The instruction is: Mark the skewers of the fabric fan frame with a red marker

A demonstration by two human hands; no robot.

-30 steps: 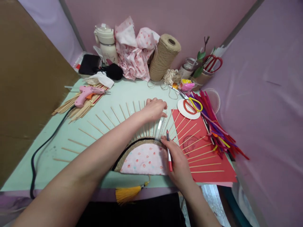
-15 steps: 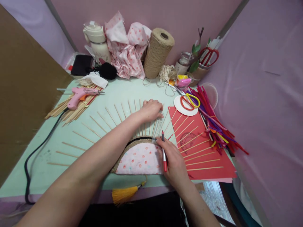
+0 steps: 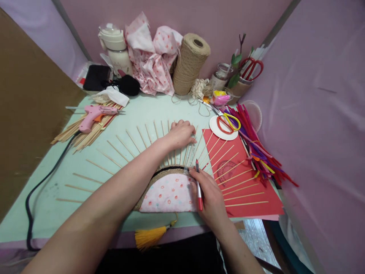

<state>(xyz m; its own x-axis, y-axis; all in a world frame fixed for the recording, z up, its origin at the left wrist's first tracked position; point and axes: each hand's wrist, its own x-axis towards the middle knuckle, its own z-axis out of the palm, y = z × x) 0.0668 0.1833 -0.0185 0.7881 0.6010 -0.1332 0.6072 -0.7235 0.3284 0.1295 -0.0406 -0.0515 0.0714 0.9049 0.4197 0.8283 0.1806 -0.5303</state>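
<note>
A half-round fan shape covered in pink flowered cloth (image 3: 168,194) lies at the front of the table, with a twine-wrapped, black-striped curved edge. Thin wooden sticks (image 3: 121,150) spread outward from that edge. A clear ruler (image 3: 189,152) lies along one of the upper sticks. My left hand (image 3: 182,134) is closed at the ruler's far end, its fingers curled over the stick tips. My right hand (image 3: 209,194) grips a red-and-silver pen (image 3: 199,190), point up, while its fingertips touch the ruler's near end. A yellow tassel (image 3: 151,236) hangs at the front.
A pink glue gun (image 3: 92,116) rests on loose sticks (image 3: 68,127) at left. Behind stand a bottle (image 3: 115,49), crumpled cloth (image 3: 155,72) and a twine spool (image 3: 191,62). At right are scissors (image 3: 229,121), red paper (image 3: 251,201) and pipe cleaners (image 3: 261,152).
Both hands stay nearly where they were, still at the ruler. The whole view has shifted very slightly; nothing has been picked up or let go.
</note>
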